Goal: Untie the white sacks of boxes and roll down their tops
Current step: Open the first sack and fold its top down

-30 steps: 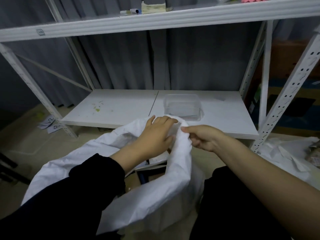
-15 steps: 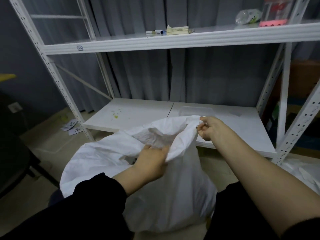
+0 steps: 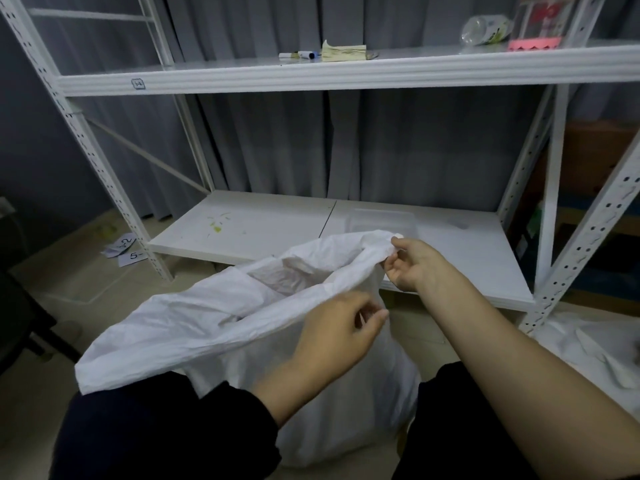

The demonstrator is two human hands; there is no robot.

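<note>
Right hand pinches sack rim at 1 o'clock, left hand grips near edge; uneven rolling may slip cloth free.

We note the white sack mouth now gapes wider than a second ago. The right hand has drawn the far rim up and rightward, pinching it. The left hand has dropped from that rim to the near edge, fingers loosening on the fabric.

A dark navy sleeve covers the left forearm; the right forearm is bare.
</note>
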